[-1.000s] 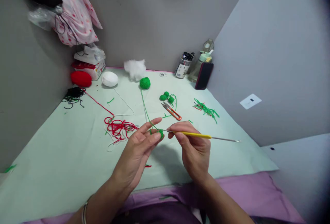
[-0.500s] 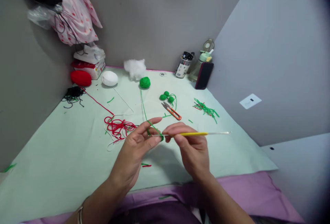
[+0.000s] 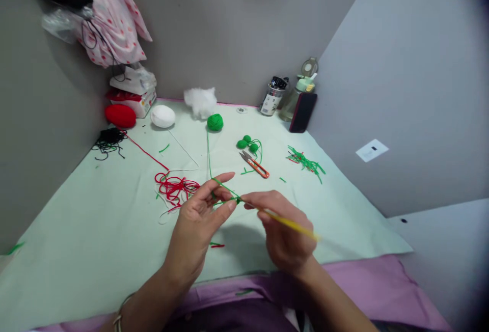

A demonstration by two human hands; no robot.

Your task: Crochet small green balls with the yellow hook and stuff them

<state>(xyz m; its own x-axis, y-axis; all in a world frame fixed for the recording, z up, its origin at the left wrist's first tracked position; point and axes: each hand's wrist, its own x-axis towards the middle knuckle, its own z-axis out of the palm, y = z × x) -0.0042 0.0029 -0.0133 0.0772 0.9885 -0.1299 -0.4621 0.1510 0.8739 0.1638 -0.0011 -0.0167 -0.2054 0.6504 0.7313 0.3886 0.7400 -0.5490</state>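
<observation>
My left hand (image 3: 198,225) pinches a small piece of green crochet (image 3: 238,200) between thumb and fingers, its index finger lifted. Green yarn (image 3: 209,154) passes over that finger and runs back to a green yarn ball (image 3: 215,122). In my right hand (image 3: 286,230) is a crochet hook (image 3: 292,224) with a yellow handle, gripped like a pen. The tip meets the green piece; the rear end is blurred and slants down to the right. Beyond my hands lie orange-handled thread snips (image 3: 255,164) and several small green balls (image 3: 247,143).
A red yarn ball (image 3: 120,116), a white yarn ball (image 3: 163,116) and fluffy white stuffing (image 3: 200,102) sit along the back. Loose red yarn (image 3: 175,188) lies left, green scraps (image 3: 306,162) right. A phone (image 3: 303,112) leans by a bottle (image 3: 290,103).
The crochet hook has swung from nearly level to a slant, its rear end dropping as my right hand turned. My left hand has stayed almost in place.
</observation>
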